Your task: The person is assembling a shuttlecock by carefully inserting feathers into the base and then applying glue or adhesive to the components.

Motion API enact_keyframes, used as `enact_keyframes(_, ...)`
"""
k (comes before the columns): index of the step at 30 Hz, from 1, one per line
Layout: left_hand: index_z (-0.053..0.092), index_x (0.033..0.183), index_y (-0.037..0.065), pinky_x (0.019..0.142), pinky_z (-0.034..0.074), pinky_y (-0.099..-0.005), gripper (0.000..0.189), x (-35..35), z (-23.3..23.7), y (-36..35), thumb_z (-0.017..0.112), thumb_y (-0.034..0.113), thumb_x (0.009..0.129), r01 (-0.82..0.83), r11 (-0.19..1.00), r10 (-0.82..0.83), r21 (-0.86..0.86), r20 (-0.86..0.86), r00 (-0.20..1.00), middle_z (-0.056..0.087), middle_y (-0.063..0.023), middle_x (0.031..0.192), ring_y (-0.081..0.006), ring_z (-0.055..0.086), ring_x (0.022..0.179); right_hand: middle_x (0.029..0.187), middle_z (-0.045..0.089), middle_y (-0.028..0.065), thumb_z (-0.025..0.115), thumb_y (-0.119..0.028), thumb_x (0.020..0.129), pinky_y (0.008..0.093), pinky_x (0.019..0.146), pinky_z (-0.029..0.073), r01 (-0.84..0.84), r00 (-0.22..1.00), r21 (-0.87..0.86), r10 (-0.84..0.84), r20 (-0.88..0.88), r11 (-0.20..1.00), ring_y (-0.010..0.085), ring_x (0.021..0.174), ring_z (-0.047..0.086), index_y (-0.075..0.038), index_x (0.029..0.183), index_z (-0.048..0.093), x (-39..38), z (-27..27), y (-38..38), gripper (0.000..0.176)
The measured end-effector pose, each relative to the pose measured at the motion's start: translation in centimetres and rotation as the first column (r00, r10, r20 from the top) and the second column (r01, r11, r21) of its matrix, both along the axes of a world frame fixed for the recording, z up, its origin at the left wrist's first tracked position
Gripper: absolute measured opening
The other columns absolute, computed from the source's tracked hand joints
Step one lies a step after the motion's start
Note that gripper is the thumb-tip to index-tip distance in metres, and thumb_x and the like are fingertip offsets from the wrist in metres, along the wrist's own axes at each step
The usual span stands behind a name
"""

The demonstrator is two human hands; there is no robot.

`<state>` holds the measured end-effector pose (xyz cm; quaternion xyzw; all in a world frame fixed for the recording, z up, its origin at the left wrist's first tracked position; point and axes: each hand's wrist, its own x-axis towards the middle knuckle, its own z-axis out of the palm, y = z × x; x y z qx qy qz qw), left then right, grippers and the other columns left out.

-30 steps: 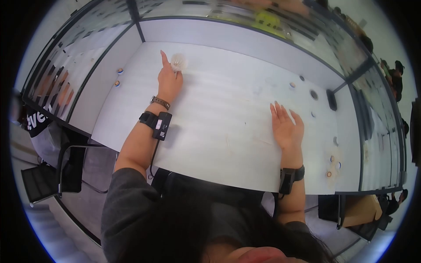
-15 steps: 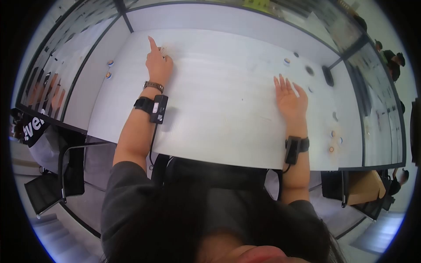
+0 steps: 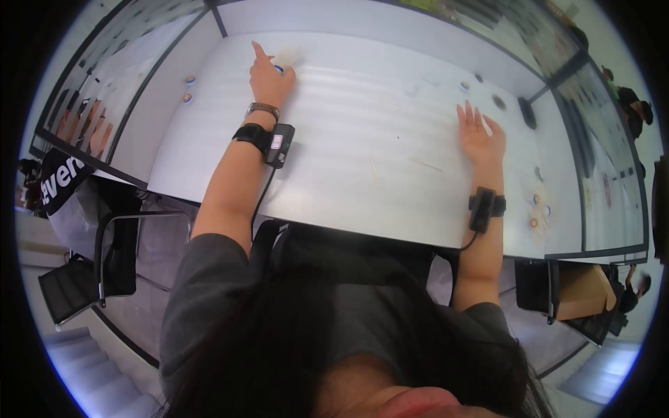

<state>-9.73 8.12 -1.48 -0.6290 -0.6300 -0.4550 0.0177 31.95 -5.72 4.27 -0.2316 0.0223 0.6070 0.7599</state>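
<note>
The right hand [image 3: 481, 141] is palm up, empty, fingers loosely spread, well apart from the shuttlecock [image 3: 279, 68]. The left hand [image 3: 272, 78] seems to pinch it between thumb and curled fingers, feathers pointing forward; its blue ring, unseen half a second ago, now shows.

feathery shuttlecock [image 3: 288, 57], smooth glossy tabletop [image 3: 341, 160], matt cloth sleeve [image 3: 205, 279]

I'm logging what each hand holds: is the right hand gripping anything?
No, the right hand is open, with nothing in its upturned palm.
</note>
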Motion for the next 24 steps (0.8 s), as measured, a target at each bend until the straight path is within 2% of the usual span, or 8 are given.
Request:
enact_keyframes(7,0.023,0.152,-0.003,0.099,0.046,-0.049,0.093,-0.4,0.0,0.4,0.072,0.03,0.08,0.04,0.969,-0.011,0.243,-0.118,0.993,0.059,-0.0242,0.122,-0.0411,0.054,0.116,0.141,0.046,0.0247,0.048,-0.008,0.088,0.0499,0.112,0.038,0.061,0.982,-0.046,-0.052,0.184,0.997,0.0365,0.136,0.044,0.004,0.13,0.043,-1.0,0.5,0.3,0.044)
enact_keyframes(13,0.03,0.151,0.003,0.107,0.04,-0.0507,0.084,-0.4,0.7,0.0,0.07,0.033,0.083,0.096,0.954,-0.014,0.283,-0.278,0.961,0.053,-0.0249,0.133,-0.0434,0.043,0.133,0.134,0.049,0.0243,0.051,-0.011,0.086,0.0475,0.112,0.037,0.033,0.914,-0.074,0.0,0.406,0.997,0.0339,0.129,0.048,0.003,0.123,0.047,-1.5,0.1,0.4,0.04)
enact_keyframes(16,0.032,0.152,0.007,0.111,0.035,-0.0505,0.081,0.7,2.2,-0.5,0.068,0.035,0.085,0.231,0.907,-0.057,0.351,-0.442,0.895,0.05,-0.0218,0.14,-0.0427,0.038,0.137,0.128,0.053,0.0215,0.054,-0.013,0.087,0.0469,0.11,0.04,0.055,0.88,-0.079,-0.012,0.475,0.995,0.0315,0.126,0.049,0.002,0.12,0.051,-1.9,-0.2,1.3,0.036)
enact_keyframes(17,0.033,0.153,0.013,0.117,0.03,-0.0473,0.074,1.1,2.7,-0.8,0.064,0.034,0.089,0.247,0.918,-0.07,0.31,-0.486,0.871,0.046,-0.0144,0.148,-0.0365,0.033,0.144,0.126,0.055,0.0203,0.056,-0.014,0.088,0.0469,0.109,0.041,0.067,0.878,-0.088,-0.017,0.478,0.994,0.0308,0.125,0.049,0.002,0.118,0.052,-2.3,-0.1,1.8,0.035)
enact_keyframes(20,0.033,0.154,0.019,0.121,0.025,-0.0463,0.067,2.2,5.1,-2.1,0.058,0.031,0.093,0.393,0.881,-0.093,0.263,-0.719,0.689,0.039,-0.0116,0.155,-0.0305,0.027,0.148,0.119,0.061,0.015,0.061,-0.02,0.088,0.0455,0.106,0.043,0.158,0.76,-0.048,-0.091,0.644,0.986,0.0284,0.12,0.052,-0.002,0.114,0.057,-3.2,-1.1,3.8,0.031)
enact_keyframes(22,0.03,0.156,0.025,0.124,0.018,-0.0437,0.067,2.7,6.1,-2.7,0.054,0.025,0.093,0.421,0.89,-0.056,0.177,-0.873,0.485,0.025,-0.0064,0.163,-0.0223,0.018,0.152,0.121,0.062,0.0146,0.063,-0.022,0.087,0.0456,0.106,0.043,0.182,0.582,-0.029,-0.084,0.809,0.983,0.0293,0.122,0.053,-0.004,0.117,0.058,-4.1,-0.7,4.4,0.036)
enact_keyframes(23,0.029,0.156,0.025,0.124,0.017,-0.043,0.069,3.1,6.3,-3.2,0.054,0.023,0.092,0.392,0.905,0.012,0.163,-0.933,0.36,0.023,-0.0055,0.164,-0.0213,0.017,0.152,0.121,0.063,0.0145,0.064,-0.024,0.087,0.0457,0.107,0.042,0.192,0.479,-0.017,-0.079,0.874,0.981,0.0297,0.123,0.053,-0.004,0.119,0.058,-4.4,-0.4,4.6,0.038)
enact_keyframes(24,0.028,0.157,0.026,0.125,0.015,-0.0422,0.071,3.3,6.5,-3.5,0.054,0.021,0.091,0.36,0.92,0.076,0.156,-0.971,0.225,0.021,-0.0045,0.165,-0.0204,0.016,0.153,0.125,0.062,0.0159,0.065,-0.024,0.086,0.0462,0.107,0.042,0.205,0.216,0.048,-0.093,0.972,0.978,0.0309,0.125,0.052,-0.004,0.12,0.059,-3.9,-0.6,5.1,0.04)
